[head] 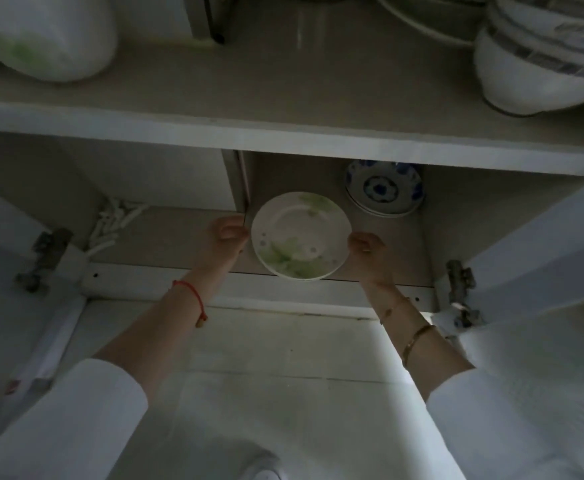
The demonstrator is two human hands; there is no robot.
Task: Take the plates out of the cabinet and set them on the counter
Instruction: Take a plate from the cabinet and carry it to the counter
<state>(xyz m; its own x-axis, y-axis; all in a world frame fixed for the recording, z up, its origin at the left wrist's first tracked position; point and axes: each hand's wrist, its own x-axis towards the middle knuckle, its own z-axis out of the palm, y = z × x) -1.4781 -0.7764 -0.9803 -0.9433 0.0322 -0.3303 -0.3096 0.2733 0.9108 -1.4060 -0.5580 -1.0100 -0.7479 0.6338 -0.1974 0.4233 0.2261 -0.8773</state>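
Note:
A white plate with green leaf print point(299, 235) sits on the lower shelf of the open cabinet point(318, 284), partly over the front edge. It looks like the top of a small stack. My left hand point(224, 237) grips its left rim and my right hand point(366, 245) grips its right rim. Behind it, at the back right of the same shelf, is a small stack of blue-and-white patterned plates point(384, 188).
The upper shelf point(283, 133) carries stacked white bowls point(540, 60) at the right, a white bag point(44, 36) at the left. White clips or pegs point(113, 223) lie at the lower shelf's left. Both cabinet doors stand open, hinges point(460, 289) at each side. Pale wall below.

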